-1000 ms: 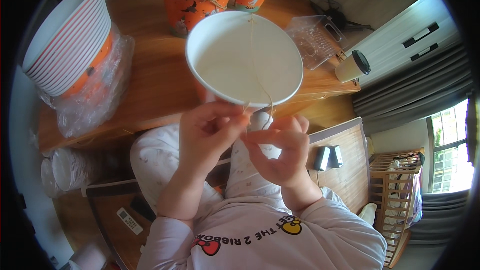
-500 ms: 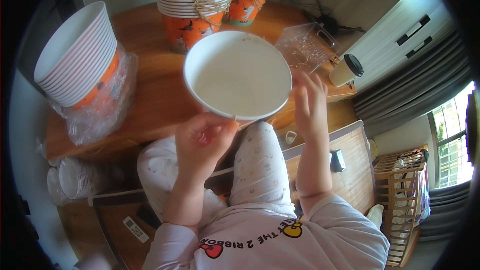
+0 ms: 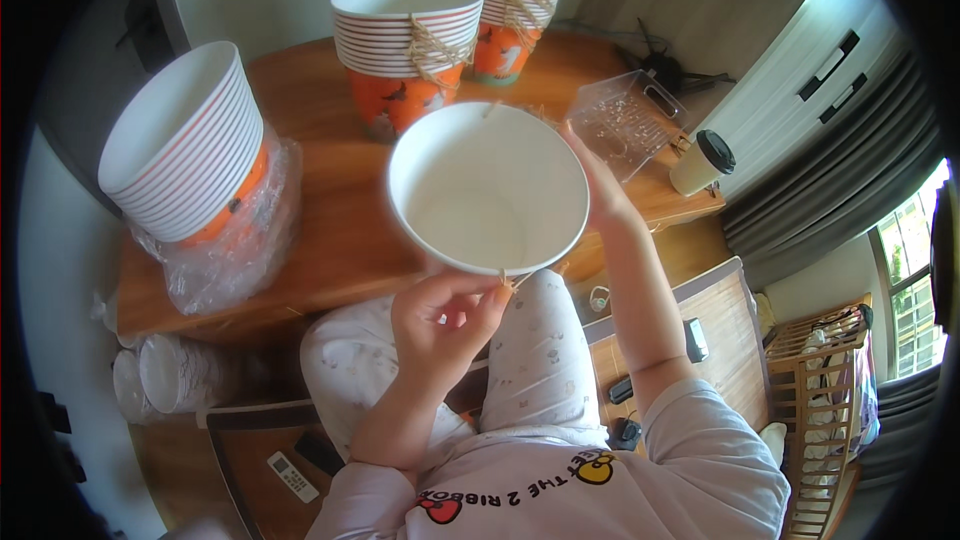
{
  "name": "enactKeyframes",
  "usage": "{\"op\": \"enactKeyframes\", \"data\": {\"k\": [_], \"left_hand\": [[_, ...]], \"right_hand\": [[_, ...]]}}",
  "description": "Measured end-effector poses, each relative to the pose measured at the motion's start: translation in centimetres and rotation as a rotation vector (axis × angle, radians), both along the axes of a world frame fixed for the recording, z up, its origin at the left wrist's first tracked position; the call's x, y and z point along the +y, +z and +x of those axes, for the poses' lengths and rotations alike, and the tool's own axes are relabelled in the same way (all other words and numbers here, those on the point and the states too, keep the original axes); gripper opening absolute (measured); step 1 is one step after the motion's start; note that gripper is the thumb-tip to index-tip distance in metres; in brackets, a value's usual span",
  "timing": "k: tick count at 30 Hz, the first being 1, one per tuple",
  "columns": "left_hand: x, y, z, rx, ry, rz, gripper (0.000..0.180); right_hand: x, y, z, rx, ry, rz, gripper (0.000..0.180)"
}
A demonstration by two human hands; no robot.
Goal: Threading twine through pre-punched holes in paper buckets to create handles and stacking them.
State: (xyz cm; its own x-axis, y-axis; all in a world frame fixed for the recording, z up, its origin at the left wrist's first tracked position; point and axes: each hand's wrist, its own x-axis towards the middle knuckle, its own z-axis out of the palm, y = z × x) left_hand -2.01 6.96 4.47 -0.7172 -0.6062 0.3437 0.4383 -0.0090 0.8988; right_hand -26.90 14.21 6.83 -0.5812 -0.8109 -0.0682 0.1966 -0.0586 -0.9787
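A paper bucket (image 3: 470,195) with a white inside is held above my lap, its open top tilted toward me. My left hand (image 3: 445,325) is closed at the near rim, its thumb and finger pinching a bit of twine (image 3: 505,281) that pokes out there. Against the bucket's right outer wall lies my right hand (image 3: 597,185), supporting it; its fingers are mostly hidden behind the wall. Another short piece of twine (image 3: 492,110) shows at the far rim. Behind stands a stack of orange-patterned buckets (image 3: 385,90) with twine handles hanging down its side.
On the wooden table (image 3: 335,230) stand a plastic-wrapped bucket stack (image 3: 225,180) at left and a taller stack (image 3: 505,45) at the back. A clear plastic tray (image 3: 625,125) and a lidded cup (image 3: 700,162) are at right. White stacked containers (image 3: 175,375) sit below the table's left end.
My right hand has moved from open beside the bucket to its far right wall. The near-rim twine shows more clearly in my left fingers. The view has shifted slightly.
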Motion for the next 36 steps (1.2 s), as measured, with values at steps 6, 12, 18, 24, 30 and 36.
{"op": "enactKeyframes", "data": {"k": [6,12,18,24,30,36], "left_hand": [[-1.1,0.0,0.4,0.052,0.063,-0.136,0.013],[-4.4,-2.3,-0.1,0.221,0.45,-0.47,0.035],[-7.5,-3.1,0.2,0.21,0.697,-0.623,0.034],[-9.4,-4.0,0.6,0.229,0.663,-0.534,0.033],[-9.7,-4.4,-0.1,0.164,0.687,-0.494,0.032],[-9.8,-4.4,-0.2,0.116,0.698,-0.51,0.032]], "right_hand": [[2.0,-0.3,1.0,0.21,-0.173,-0.074,0.048],[2.3,4.4,5.7,0.476,-0.18,0.13,0.042],[2.4,6.1,2.7,0.48,-0.068,0.03,0.037],[1.8,8.2,-6.5,0.312,-0.19,-0.303,0.042],[-4.3,12.1,-11.2,0.38,-0.197,-0.342,0.019],[-10.4,13.4,-8.9,0.504,-0.305,-0.2,0.037]]}}
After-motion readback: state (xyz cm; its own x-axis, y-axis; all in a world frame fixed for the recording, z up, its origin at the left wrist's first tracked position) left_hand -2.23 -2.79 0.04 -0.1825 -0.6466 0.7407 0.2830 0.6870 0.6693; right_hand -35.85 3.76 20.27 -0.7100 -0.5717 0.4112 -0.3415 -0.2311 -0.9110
